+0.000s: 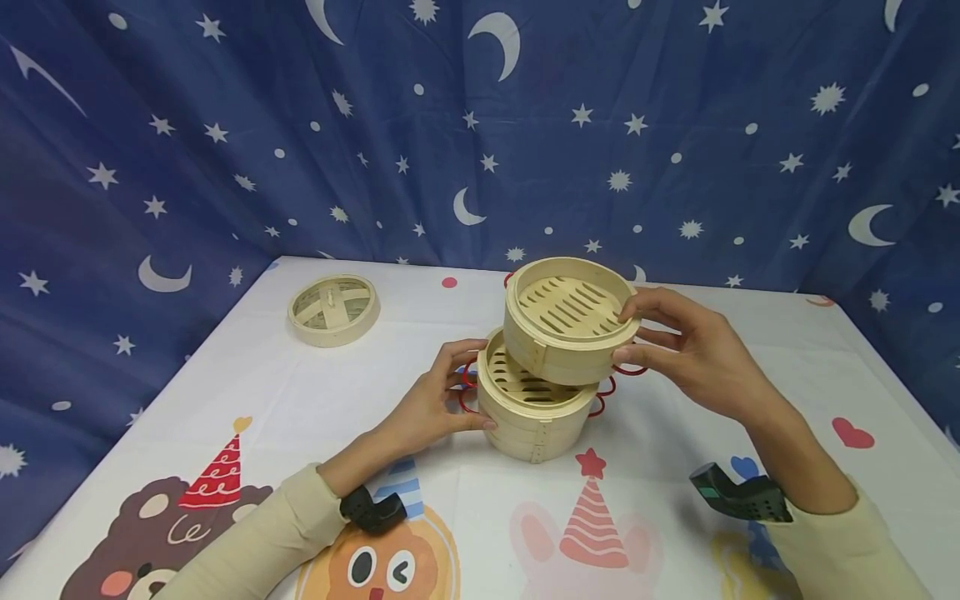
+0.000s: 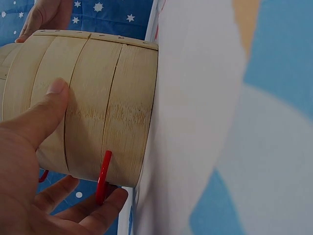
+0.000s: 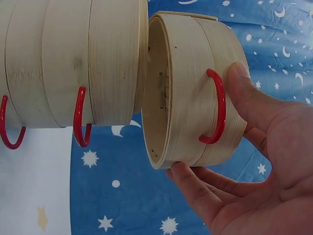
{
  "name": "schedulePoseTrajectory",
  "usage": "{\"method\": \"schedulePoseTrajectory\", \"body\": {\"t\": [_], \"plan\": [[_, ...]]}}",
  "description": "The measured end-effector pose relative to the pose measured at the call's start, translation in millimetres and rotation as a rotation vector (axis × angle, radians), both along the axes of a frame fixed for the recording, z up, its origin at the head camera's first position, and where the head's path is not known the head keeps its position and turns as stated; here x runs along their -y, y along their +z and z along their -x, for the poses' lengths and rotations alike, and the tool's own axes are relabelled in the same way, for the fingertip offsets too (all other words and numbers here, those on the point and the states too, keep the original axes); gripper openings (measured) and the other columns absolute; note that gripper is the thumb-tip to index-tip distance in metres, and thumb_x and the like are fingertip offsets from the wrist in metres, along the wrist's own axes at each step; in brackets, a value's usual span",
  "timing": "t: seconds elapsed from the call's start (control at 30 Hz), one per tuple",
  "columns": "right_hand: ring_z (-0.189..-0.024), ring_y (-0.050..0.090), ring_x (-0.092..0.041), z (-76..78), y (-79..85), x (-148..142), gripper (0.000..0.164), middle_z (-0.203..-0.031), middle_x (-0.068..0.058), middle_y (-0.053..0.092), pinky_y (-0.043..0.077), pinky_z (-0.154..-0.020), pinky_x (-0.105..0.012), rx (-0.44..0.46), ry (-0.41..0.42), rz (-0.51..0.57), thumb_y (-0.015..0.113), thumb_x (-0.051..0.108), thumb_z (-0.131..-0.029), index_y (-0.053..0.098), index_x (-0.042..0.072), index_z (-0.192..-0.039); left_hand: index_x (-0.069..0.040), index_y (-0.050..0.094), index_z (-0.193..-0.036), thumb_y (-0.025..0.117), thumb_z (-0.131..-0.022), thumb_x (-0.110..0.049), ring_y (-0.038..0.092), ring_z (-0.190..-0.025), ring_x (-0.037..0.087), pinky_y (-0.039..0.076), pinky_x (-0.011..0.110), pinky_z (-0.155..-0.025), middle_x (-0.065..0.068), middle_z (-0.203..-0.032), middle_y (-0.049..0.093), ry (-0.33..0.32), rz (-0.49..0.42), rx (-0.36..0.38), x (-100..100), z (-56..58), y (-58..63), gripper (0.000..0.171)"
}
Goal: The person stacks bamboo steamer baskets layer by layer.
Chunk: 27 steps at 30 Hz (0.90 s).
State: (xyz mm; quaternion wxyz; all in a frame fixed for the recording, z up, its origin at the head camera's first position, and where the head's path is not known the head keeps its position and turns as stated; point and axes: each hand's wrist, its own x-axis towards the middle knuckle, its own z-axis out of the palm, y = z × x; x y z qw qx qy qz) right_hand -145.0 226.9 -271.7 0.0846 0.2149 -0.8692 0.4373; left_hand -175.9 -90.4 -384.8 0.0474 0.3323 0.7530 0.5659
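My right hand grips a round bamboo steamer basket at its right side, beside a red handle. The basket is tilted and sits above and a little behind the lower stack, with a gap opening at its underside in the right wrist view. Below it, two bamboo steamer tiers are stacked on the table, their slatted floor partly covered. My left hand holds this stack from the left, the thumb against its wall and the fingers around its far side near a red handle.
A bamboo steamer lid with a woven top and strap handle lies at the back left of the table. The white tablecloth carries cartoon prints. A dark blue curtain with stars and moons hangs behind and along the sides.
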Motion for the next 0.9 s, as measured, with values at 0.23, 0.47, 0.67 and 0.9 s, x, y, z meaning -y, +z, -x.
{"method": "schedulePoseTrajectory", "body": {"t": [0.23,0.47,0.67,0.9], "plan": [[-0.124,0.046,-0.025,-0.5,-2.0,2.1,0.035,-0.124,-0.003,0.054,0.046,-0.094,-0.038,0.015,0.01,-0.007,0.079,0.012,-0.078,0.06,0.01,-0.107,-0.029,0.026,-0.143,0.084,-0.073,-0.007,0.057,-0.112,0.023,0.052,0.038,-0.085,0.005,-0.145,0.038,0.008,0.014,-0.004,0.1,0.2,0.0,0.094],[-0.123,0.046,-0.024,0.0,-2.9,3.0,0.035,-0.122,-0.003,0.054,0.045,-0.094,-0.041,0.021,0.022,-0.01,0.079,0.011,-0.078,0.06,0.01,-0.108,-0.028,0.025,-0.144,0.084,-0.073,-0.007,0.057,-0.112,0.021,0.052,0.038,-0.085,0.006,-0.144,0.038,0.01,0.018,-0.005,0.2,-0.2,0.9,0.094],[-0.123,0.046,-0.024,-0.6,-3.3,4.1,0.035,-0.124,-0.003,0.053,0.046,-0.094,-0.042,0.02,0.027,-0.009,0.079,0.012,-0.078,0.06,0.01,-0.108,-0.029,0.025,-0.143,0.084,-0.073,-0.008,0.057,-0.111,0.021,0.052,0.039,-0.085,0.006,-0.144,0.039,0.014,0.024,-0.004,0.4,-0.3,0.7,0.094],[-0.123,0.045,-0.025,0.4,-6.9,5.6,0.037,-0.127,-0.005,0.052,0.047,-0.093,-0.037,-0.008,0.042,-0.026,0.08,0.009,-0.077,0.061,0.009,-0.109,-0.012,0.025,-0.144,0.081,-0.073,0.003,0.056,-0.112,0.033,0.049,0.053,-0.087,0.017,-0.144,0.037,0.019,0.022,0.027,-2.1,-8.2,14.9,0.092]]}}
